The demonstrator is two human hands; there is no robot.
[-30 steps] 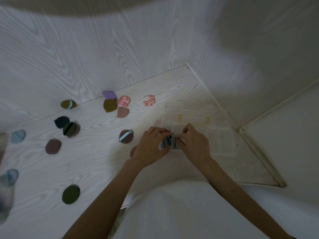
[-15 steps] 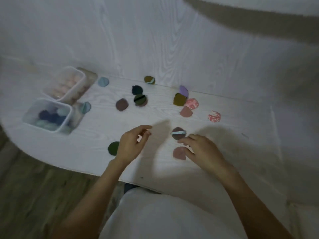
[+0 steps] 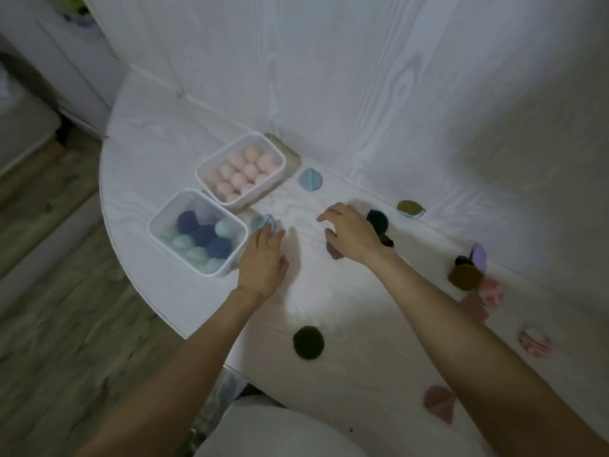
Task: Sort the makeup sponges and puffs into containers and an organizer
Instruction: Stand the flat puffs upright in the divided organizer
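puffs [image 3: 308, 342] scattered on white woodgrain table [image 3: 362, 308].

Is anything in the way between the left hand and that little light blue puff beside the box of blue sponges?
Nothing visible. The left hand lies flat on the table, its fingertips already at the light blue puff, with no object between them.

Right hand [image 3: 351, 234] covers most of a mauve puff [image 3: 333, 251] and part of a dark puff [image 3: 378, 220]; contact with either cannot be confirmed. Left hand [image 3: 262, 262] fingertips overlap a light blue puff [image 3: 262, 222]. Puffs at the right of the worktop [image 3: 141, 153] are motion-blurred; their shapes are indistinct
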